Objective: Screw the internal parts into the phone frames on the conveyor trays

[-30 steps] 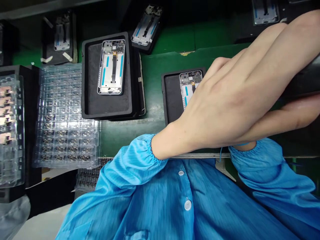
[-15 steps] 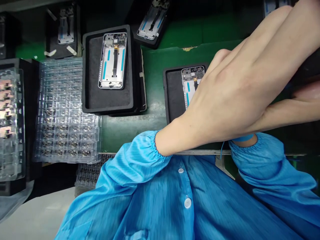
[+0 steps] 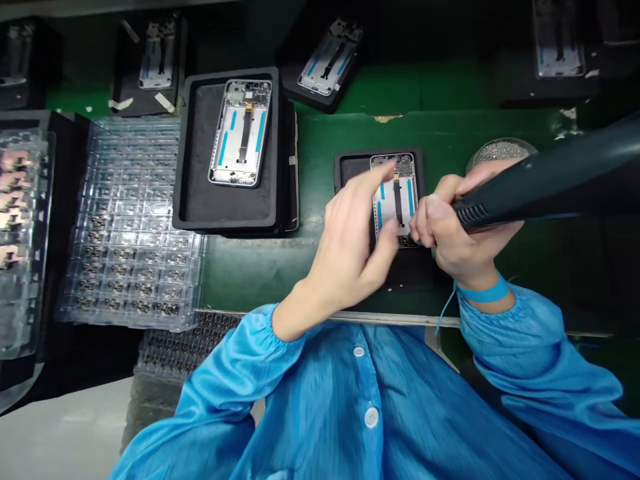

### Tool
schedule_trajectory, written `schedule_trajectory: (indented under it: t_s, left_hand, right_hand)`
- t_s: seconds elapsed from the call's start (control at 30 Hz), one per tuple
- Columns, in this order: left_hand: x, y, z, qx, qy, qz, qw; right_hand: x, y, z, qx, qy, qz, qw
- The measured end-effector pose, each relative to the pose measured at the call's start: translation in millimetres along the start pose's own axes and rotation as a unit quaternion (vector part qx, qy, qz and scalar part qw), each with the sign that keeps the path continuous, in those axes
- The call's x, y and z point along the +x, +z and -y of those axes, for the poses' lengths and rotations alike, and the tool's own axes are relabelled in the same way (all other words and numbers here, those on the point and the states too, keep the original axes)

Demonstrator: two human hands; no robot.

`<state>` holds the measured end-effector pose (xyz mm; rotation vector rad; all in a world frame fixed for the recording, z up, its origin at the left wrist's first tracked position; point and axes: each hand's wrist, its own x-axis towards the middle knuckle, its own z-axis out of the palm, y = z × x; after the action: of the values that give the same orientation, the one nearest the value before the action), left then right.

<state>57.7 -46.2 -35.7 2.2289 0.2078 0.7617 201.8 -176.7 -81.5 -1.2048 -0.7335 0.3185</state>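
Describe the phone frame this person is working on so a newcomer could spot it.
On the green workbench, find the small black tray ahead of the person's blue smock. Its silver phone frame is the only one with the left hand and right hand on it.

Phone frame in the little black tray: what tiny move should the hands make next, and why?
Probably the left hand should hold the phone frame still in the black tray, because its fingers rest on the frame while the right hand, gripping a dark tool, is right at the frame's edge.
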Motion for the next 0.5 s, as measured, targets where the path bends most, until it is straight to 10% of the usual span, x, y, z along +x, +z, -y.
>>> schedule_trajectory:
  t_s: [0.27,0.5]
  left_hand:
    - [-77.3,4.8,3.6,0.107,-0.055,0.224,0.967]
    - [-86.4,22.3,1.1,0.214,-0.056,0.259,0.940]
  right_hand:
    - [12.1,3.3,12.8,-0.019,-0.090,0.025,0.995]
    - [8.8,4.8,16.1,-0.016,-0.097,0.040,0.994]
